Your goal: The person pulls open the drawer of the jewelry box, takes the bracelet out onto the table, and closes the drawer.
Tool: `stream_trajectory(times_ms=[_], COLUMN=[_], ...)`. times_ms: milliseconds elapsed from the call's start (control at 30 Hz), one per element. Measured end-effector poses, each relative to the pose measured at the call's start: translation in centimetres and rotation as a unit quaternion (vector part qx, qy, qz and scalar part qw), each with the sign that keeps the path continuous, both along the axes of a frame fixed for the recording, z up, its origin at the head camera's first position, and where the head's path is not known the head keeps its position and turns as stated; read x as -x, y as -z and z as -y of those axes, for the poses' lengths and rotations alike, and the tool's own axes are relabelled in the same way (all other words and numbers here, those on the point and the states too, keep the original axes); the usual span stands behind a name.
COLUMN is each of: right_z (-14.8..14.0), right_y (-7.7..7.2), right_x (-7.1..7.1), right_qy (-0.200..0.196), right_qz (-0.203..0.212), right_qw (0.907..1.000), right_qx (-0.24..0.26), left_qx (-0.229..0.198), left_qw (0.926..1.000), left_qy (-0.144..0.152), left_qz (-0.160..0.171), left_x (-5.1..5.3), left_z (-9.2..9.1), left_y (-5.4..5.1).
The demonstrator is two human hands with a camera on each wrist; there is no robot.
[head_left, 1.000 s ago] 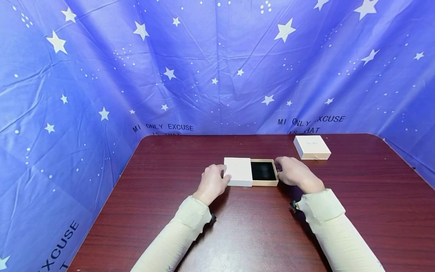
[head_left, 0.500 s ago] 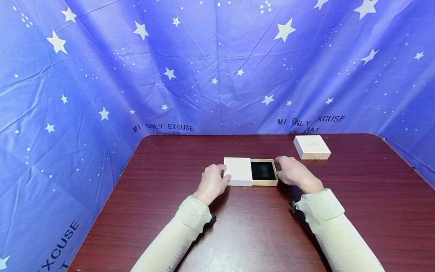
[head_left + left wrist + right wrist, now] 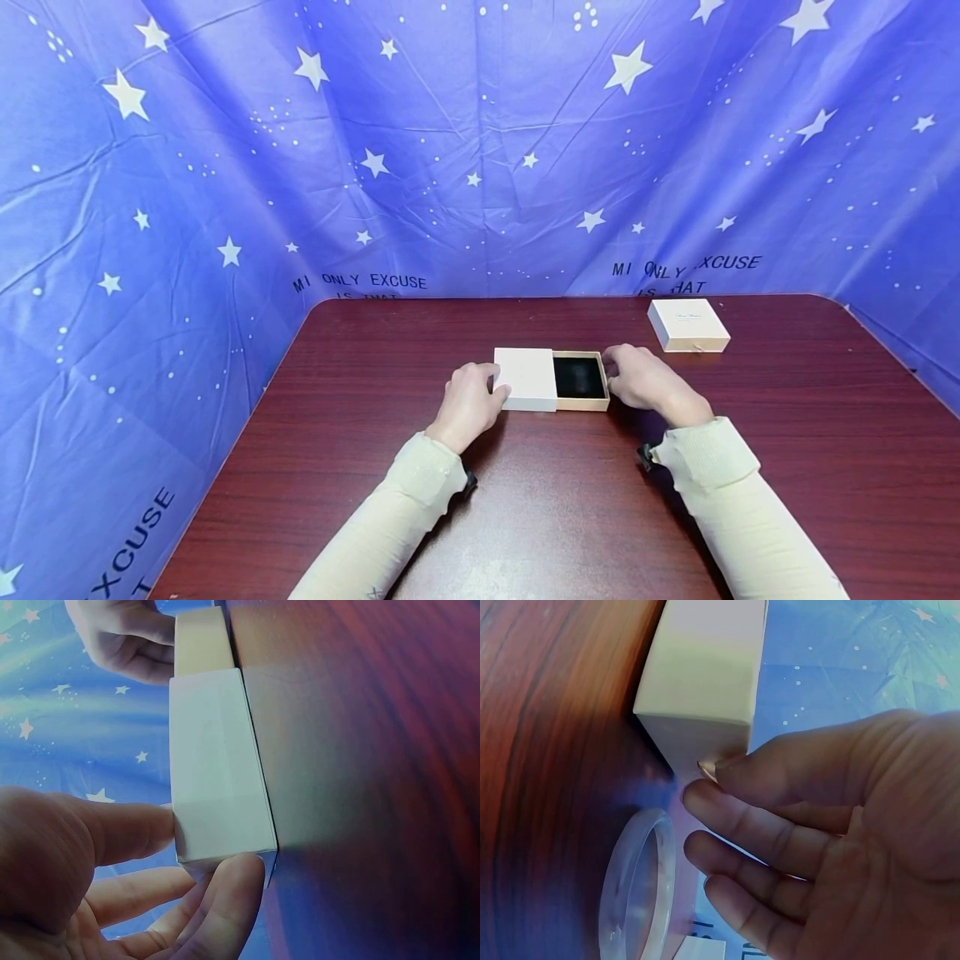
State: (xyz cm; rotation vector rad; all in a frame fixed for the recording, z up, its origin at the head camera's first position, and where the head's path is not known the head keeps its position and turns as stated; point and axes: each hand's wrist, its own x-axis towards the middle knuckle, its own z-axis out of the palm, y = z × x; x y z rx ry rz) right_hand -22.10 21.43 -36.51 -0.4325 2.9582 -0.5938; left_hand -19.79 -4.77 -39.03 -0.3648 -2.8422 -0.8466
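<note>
A white slide-out gift box lies on the table, its white sleeve to the left and its tan drawer partly out to the right. Black lining shows inside the drawer. My left hand holds the sleeve's left end, thumb and fingers around its edges. At the drawer's outer end, my right hand pinches a small pull tab between thumb and index finger; the other fingers curl loosely. A translucent bangle sits below those fingers in the right wrist view, hidden in the head view.
A second white box, shut and with a small tab on its front, stands at the back right of the dark red wooden table. Blue star-printed cloth hangs behind the table and along its sides.
The drawer has slid slightly left into the sleeve, and my right hand has shifted a little left with it. My left hand and the sleeve have stayed in place.
</note>
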Motion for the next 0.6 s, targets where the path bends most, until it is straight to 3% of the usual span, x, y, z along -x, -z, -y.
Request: stream_trajectory(times_ms=[300, 600], right_z=[0.06, 0.20], right_y=[0.13, 0.34], right_x=[0.07, -0.04], right_qy=[-0.009, -0.010], right_qz=[-0.005, -0.018], right_qw=[0.9999, 0.9996], right_qx=[0.011, 0.022], left_qx=[-0.010, -0.006], left_qw=[0.9998, 0.9999], left_qy=[0.003, 0.002], left_qz=[-0.019, -0.014], left_x=[-0.19, -0.21], left_z=[0.01, -0.02], left_y=[-0.01, -0.09])
